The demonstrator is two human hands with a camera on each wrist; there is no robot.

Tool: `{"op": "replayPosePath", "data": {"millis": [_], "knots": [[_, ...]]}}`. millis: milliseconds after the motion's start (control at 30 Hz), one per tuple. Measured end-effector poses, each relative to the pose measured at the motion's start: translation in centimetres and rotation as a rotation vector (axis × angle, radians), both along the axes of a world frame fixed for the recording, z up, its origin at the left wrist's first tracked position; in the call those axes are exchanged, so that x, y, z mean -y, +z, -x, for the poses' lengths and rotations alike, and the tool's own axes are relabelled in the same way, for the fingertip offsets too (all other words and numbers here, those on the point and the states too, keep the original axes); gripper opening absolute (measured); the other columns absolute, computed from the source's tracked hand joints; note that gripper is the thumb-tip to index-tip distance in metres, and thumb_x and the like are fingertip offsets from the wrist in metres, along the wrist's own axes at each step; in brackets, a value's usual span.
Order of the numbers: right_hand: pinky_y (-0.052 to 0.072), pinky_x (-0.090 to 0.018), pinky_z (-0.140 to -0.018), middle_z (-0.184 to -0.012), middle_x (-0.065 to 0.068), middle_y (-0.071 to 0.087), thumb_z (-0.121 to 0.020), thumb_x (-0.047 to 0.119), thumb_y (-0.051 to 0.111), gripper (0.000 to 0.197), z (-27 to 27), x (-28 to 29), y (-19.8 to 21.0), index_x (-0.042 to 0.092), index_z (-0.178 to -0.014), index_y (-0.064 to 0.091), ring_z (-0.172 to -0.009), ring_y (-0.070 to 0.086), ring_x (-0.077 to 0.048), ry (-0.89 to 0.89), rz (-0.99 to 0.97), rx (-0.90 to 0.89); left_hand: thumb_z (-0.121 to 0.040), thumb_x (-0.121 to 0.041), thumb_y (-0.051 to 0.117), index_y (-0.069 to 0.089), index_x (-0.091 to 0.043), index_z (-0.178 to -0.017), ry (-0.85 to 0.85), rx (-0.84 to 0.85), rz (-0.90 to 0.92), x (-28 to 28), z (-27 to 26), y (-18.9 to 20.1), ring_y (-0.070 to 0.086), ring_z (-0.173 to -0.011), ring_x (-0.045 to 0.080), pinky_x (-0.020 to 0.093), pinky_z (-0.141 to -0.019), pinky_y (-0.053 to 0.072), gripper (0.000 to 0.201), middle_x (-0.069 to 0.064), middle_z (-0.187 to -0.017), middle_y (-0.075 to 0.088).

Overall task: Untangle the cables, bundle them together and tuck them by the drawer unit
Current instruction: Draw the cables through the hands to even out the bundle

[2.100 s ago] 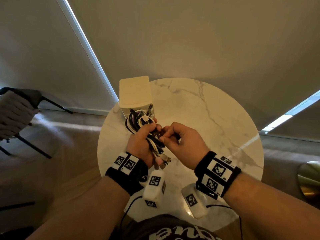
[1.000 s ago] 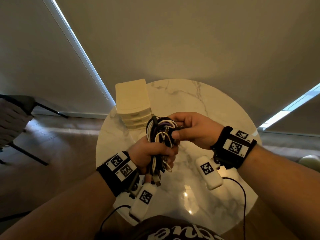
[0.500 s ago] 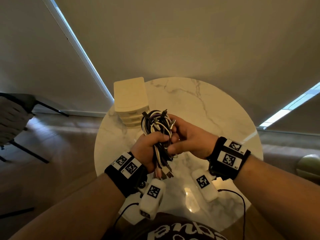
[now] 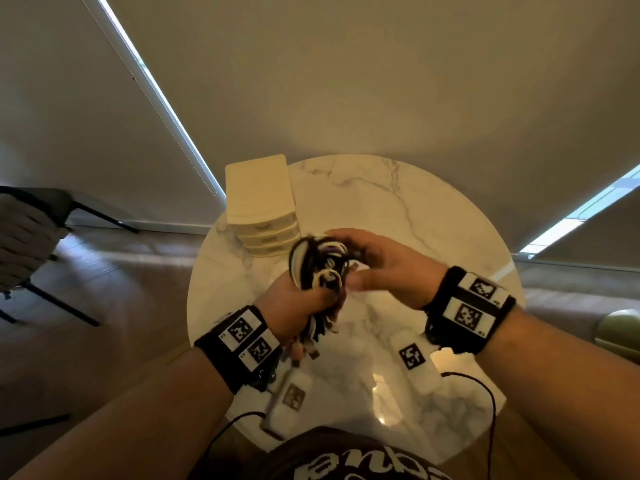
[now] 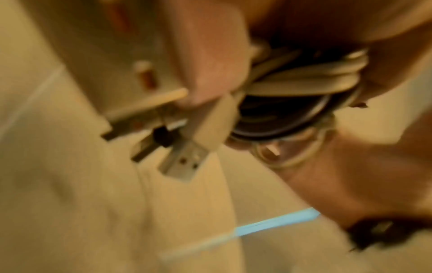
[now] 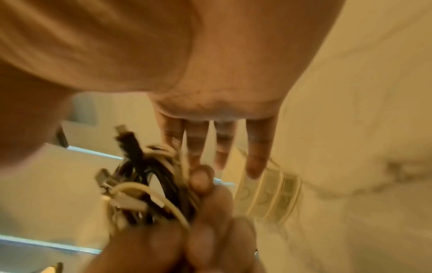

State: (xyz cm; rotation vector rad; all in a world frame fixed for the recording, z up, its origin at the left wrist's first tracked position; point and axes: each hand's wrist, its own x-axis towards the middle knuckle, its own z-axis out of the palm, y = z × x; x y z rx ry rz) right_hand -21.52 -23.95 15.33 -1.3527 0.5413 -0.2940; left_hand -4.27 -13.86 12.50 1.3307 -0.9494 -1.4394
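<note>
The round marble table (image 4: 433,237) spreads beneath both hands, its veined top lying below the fingers and past their tips. Beyond the fingertips, at the table's far left edge, stands the cream drawer unit (image 4: 258,195), upright, its three drawer fronts facing the person; in the right wrist view it sits just past the right hand's outstretched fingers (image 6: 257,151). A dark chair (image 4: 27,237) stands on the floor well to the left of the table.

The cable bundle (image 4: 318,268) is held in the air above the table, near the drawer unit but apart from it. Its long axis runs roughly from the far side toward the person: the looped black, white and purple coils stick up past the left hand's knuckles, while the plug ends (image 5: 182,162) hang below the heel of that hand.

The left hand (image 4: 294,306) is clenched around the bundle's middle. The right hand (image 4: 384,268) rests against the coils' right side with fingers extended and relaxed, thumb near the loops; motion blur hides whether it pinches any strand.
</note>
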Motion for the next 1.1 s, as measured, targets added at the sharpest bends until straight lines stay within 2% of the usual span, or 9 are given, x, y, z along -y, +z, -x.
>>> {"op": "replayPosePath", "data": {"millis": [67, 133, 200, 300, 467, 633, 733, 900, 1100], "knots": [[0.049, -0.053, -0.104, -0.129, -0.004, 0.069, -0.081, 0.067, 0.066, 0.067, 0.1, 0.7, 0.2, 0.02, -0.129, 0.067, -0.115, 0.067, -0.025, -0.101, -0.177, -0.095, -0.079, -0.017, 0.07, 0.064, -0.03, -0.088, -0.108, 0.563, -0.013, 0.3, -1.0, 0.4, 0.064, -0.068, 0.008, 0.03, -0.064, 0.053, 0.017, -0.005, -0.077, 0.066], [0.055, -0.053, -0.095, -0.124, -0.012, 0.071, -0.074, 0.083, 0.062, 0.085, -0.1, 0.7, -0.5, 0.016, -0.126, 0.068, -0.104, 0.071, -0.034, -0.13, -0.365, -0.232, -0.08, -0.024, 0.067, 0.054, -0.032, -0.09, -0.21, 1.001, 0.053, 0.6, -1.5, 1.0, 0.063, -0.075, 0.012, 0.033, -0.068, 0.052, 0.018, -0.008, -0.082, 0.063], [0.058, -0.051, -0.092, -0.121, -0.02, 0.072, -0.073, 0.071, 0.07, 0.078, -0.7, -0.2, -1.2, 0.012, -0.123, 0.07, -0.105, 0.072, -0.043, -0.051, -0.415, -0.325, -0.082, -0.032, 0.064, 0.051, -0.027, -0.1, -0.273, 1.295, 0.115, 0.8, -1.6, 1.2, 0.063, -0.084, 0.024, 0.04, -0.071, 0.054, 0.023, -0.004, -0.092, 0.064], [0.061, -0.043, -0.088, -0.121, -0.022, 0.072, -0.083, 0.042, 0.078, 0.053, -1.7, -1.4, -2.1, 0.005, -0.12, 0.071, -0.105, 0.073, -0.036, -0.075, -0.471, -0.31, -0.086, -0.029, 0.061, 0.045, -0.024, -0.105, -0.307, 1.492, 0.094, 1.0, -1.8, 1.1, 0.061, -0.09, 0.028, 0.041, -0.072, 0.051, 0.025, 0.0, -0.102, 0.063], [0.063, -0.036, -0.079, -0.121, -0.021, 0.072, -0.088, 0.026, 0.079, 0.045, -3.6, -2.1, -2.4, 0.005, -0.126, 0.066, -0.11, 0.073, -0.033, -0.184, -0.554, -0.27, -0.088, -0.02, 0.058, 0.045, -0.022, -0.115, -0.339, 1.589, 0.093, 0.7, -2.4, 0.3, 0.059, -0.1, 0.026, 0.038, -0.082, 0.049, 0.03, 0.001, -0.112, 0.06], [0.063, -0.039, -0.085, -0.123, -0.028, 0.069, -0.086, -0.017, 0.065, 0.045, -5.1, -2.7, -3.5, -0.003, -0.128, 0.062, -0.102, 0.072, -0.033, -0.273, -0.444, -0.198, -0.08, -0.027, 0.063, 0.045, -0.025, -0.11, -0.327, 1.446, 0.056, 0.5, -4.5, -0.5, 0.062, -0.093, 0.025, 0.037, -0.071, 0.047, 0.035, -0.002, -0.104, 0.062], [0.06, -0.043, -0.091, -0.118, -0.031, 0.069, -0.084, -0.017, 0.068, 0.04, -6.1, -3.1, -4.0, -0.005, -0.122, 0.063, -0.101, 0.071, -0.035, -0.27, -0.31, -0.199, -0.07, -0.033, 0.07, 0.047, -0.027, -0.114, -0.372, 1.306, 0.003, 0.2, -6.5, -0.6, 0.063, -0.087, 0.024, 0.037, -0.07, 0.054, 0.05, -0.005, -0.102, 0.064], [0.06, -0.037, -0.077, -0.098, -0.019, 0.069, -0.071, -0.003, 0.076, 0.036, -9.0, -4.2, -4.6, 0.003, -0.104, 0.062, -0.088, 0.07, -0.028, -0.322, -0.272, -0.15, -0.065, -0.036, 0.074, 0.048, -0.028, -0.108, -0.42, 1.273, 0.027, 0.3, -9.8, -0.5, 0.063, -0.084, 0.023, 0.035, -0.068, 0.053, 0.051, -0.006, -0.096, 0.063], [0.062, -0.04, -0.085, -0.111, -0.018, 0.075, -0.082, -0.003, 0.079, 0.042, -12.8, -4.2, -4.3, 0.007, -0.12, 0.067, -0.1, 0.074, -0.034, -0.46, -0.325, -0.259, -0.072, -0.032, 0.069, 0.046, -0.025, -0.108, -0.401, 1.355, 0.038, 0.9, -13.0, -1.5, 0.065, -0.086, 0.028, 0.037, -0.068, 0.053, 0.043, -0.002, -0.099, 0.065]]}}
